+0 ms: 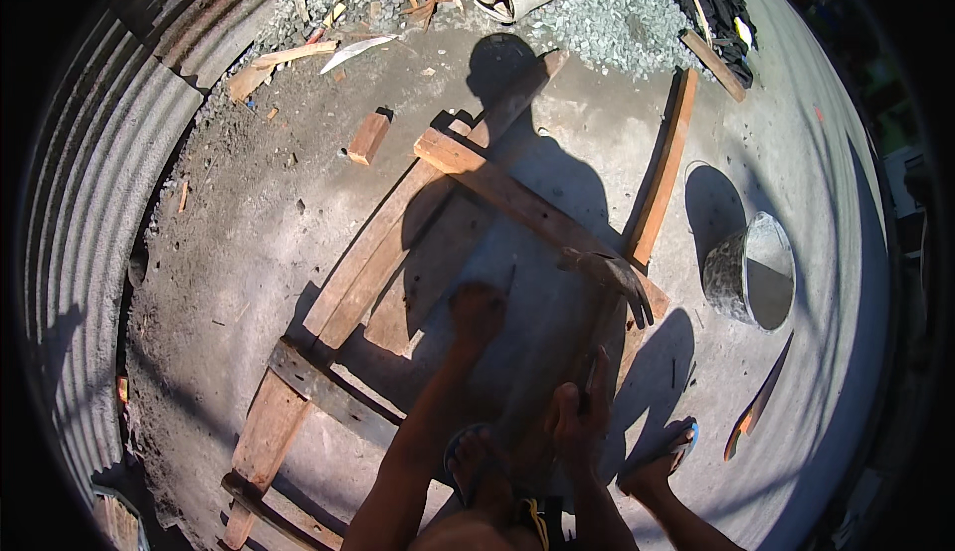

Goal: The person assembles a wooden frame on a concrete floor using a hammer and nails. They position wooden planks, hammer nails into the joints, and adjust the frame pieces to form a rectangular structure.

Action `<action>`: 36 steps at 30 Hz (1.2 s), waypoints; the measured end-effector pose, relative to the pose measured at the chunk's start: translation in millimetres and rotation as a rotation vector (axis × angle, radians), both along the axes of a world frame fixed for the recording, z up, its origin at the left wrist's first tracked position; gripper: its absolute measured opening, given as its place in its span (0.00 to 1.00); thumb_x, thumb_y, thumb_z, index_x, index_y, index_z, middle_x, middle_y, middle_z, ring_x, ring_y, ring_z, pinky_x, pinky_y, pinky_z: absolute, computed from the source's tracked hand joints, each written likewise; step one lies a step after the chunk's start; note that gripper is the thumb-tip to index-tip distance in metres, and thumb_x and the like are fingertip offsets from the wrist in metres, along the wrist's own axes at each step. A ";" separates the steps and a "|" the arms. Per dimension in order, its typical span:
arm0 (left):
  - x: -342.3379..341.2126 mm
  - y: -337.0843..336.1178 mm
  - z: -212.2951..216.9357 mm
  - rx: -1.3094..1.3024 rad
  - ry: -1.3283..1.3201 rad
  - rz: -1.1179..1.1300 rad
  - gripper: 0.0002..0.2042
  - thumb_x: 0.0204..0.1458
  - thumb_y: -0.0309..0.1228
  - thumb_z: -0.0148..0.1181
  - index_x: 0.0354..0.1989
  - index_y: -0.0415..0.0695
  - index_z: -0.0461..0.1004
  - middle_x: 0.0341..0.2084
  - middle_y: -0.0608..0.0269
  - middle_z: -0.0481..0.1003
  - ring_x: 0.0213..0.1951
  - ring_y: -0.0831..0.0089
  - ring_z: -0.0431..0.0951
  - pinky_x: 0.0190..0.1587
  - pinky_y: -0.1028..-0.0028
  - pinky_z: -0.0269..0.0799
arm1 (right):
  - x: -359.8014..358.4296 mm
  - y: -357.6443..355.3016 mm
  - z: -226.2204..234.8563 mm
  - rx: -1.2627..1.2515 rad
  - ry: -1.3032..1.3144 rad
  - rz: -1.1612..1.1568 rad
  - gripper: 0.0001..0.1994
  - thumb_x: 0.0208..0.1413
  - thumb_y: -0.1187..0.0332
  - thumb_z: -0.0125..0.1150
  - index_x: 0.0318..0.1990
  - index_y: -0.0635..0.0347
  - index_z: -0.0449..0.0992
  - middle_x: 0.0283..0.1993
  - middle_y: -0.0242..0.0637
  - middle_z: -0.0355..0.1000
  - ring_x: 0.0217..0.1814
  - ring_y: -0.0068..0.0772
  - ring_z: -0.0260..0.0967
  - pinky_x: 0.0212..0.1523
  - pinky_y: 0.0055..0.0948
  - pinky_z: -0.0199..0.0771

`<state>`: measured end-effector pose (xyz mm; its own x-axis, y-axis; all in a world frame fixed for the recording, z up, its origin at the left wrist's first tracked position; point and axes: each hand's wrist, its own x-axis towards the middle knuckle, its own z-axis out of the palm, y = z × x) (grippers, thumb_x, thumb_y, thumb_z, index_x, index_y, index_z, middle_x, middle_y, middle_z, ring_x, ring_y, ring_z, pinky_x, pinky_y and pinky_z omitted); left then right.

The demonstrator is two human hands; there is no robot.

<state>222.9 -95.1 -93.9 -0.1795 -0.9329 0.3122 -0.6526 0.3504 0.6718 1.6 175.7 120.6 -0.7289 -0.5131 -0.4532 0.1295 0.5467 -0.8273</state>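
Note:
In the head view my right hand [577, 417] is closed around the handle of a claw hammer [619, 277], whose metal head is raised above the right end of a wooden crosspiece [517, 198]. My left hand [477, 312], deep in my shadow, is closed with its fingers pinched together. A thin dark nail [511, 279] seems to stick out by its fingertips, though the shade blurs it. The crosspiece lies across a long wooden beam [373, 243] to the left. A shorter board [390, 317] lies beside that beam, partly shaded.
A metal bucket [724, 277] stands at the right, with an orange-handled handsaw [761, 397] nearer me. A loose timber [667, 168] lies beyond the crosspiece, and a wood block [370, 138] farther left. Corrugated sheeting [109, 203] borders the left; gravel [597, 29] is piled at the back.

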 end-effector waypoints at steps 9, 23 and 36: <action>-2.0 -5.8 -24.1 0.058 -0.073 -0.015 0.06 0.37 0.34 0.67 0.25 0.51 0.81 0.28 0.61 0.78 0.36 0.58 0.78 0.41 0.57 0.72 | 115.9 -145.9 -84.3 -0.114 0.532 0.507 0.25 0.62 0.59 0.54 0.63 0.64 0.68 0.42 0.52 0.74 0.44 0.43 0.73 0.43 0.40 0.72; -6.3 10.4 -14.3 0.066 0.000 0.078 0.03 0.40 0.32 0.64 0.25 0.52 0.80 0.30 0.63 0.78 0.39 0.58 0.77 0.46 0.53 0.68 | 139.6 -137.3 -127.9 -0.121 0.555 0.489 0.28 0.63 0.60 0.54 0.67 0.64 0.62 0.44 0.65 0.75 0.48 0.59 0.76 0.48 0.49 0.74; -8.0 5.8 -18.4 0.229 -0.038 0.128 0.22 0.38 0.35 0.71 0.44 0.46 0.75 0.41 0.56 0.77 0.44 0.53 0.77 0.49 0.53 0.69 | 138.5 -115.9 -117.7 -0.102 0.443 0.321 0.30 0.60 0.58 0.58 0.67 0.64 0.64 0.44 0.63 0.76 0.43 0.53 0.77 0.44 0.43 0.76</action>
